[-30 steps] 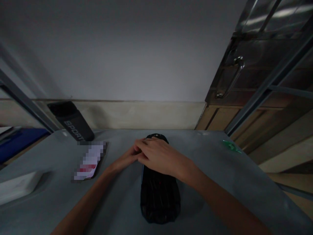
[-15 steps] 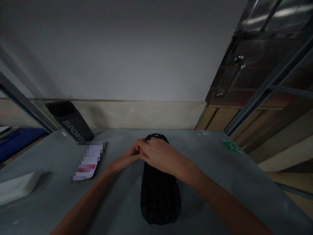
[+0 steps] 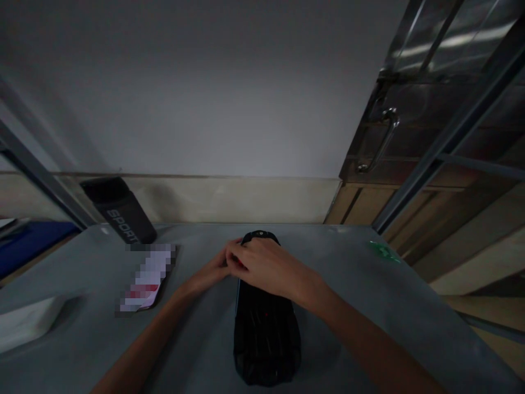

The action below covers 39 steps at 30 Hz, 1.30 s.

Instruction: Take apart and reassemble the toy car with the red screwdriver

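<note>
Black oblong object (image 3: 266, 342) lies, in the head view, lengthwise on the grey table (image 3: 348, 345), its far end close to the middle of the far edge. This far end is rounded; the near end is broader and angular. On its dark, slightly shiny top I see thin pale lines and one tiny red dot, and along its left side a narrow bluish line. The right hand (image 3: 262, 262) is across its far part with bent fingers; the left hand (image 3: 217, 264) meets it at the left side, fingertips mostly hidden. How firmly either hand grips, I cannot tell. Near the far left corner is a dark bottle (image 3: 127, 219).
</note>
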### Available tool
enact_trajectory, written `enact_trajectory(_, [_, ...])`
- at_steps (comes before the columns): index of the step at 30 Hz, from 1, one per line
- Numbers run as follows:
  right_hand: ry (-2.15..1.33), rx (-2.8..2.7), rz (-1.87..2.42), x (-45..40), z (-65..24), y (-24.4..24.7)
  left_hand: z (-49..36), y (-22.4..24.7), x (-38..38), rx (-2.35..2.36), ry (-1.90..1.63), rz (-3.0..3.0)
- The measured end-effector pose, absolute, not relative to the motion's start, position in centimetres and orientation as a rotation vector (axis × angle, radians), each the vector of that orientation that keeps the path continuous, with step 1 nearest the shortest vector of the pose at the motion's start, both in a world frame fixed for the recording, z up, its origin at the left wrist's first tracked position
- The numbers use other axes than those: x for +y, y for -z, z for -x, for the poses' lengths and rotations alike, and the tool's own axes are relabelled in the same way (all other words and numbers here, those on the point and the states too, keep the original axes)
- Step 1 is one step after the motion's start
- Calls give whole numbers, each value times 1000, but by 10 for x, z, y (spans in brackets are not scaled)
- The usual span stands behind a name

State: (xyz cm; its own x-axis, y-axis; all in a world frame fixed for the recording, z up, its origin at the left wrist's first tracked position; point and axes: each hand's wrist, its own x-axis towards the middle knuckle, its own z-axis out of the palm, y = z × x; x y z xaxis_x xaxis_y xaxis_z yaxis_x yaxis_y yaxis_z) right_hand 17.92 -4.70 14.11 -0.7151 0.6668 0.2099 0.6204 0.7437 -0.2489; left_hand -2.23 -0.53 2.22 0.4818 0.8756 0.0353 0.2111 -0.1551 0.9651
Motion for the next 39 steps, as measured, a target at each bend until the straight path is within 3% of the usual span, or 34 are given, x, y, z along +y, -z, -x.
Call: enact_trajectory(39, [-225, -2702, 937, -49, -180, -145, 21, -26, -6, 948, -779, -1645])
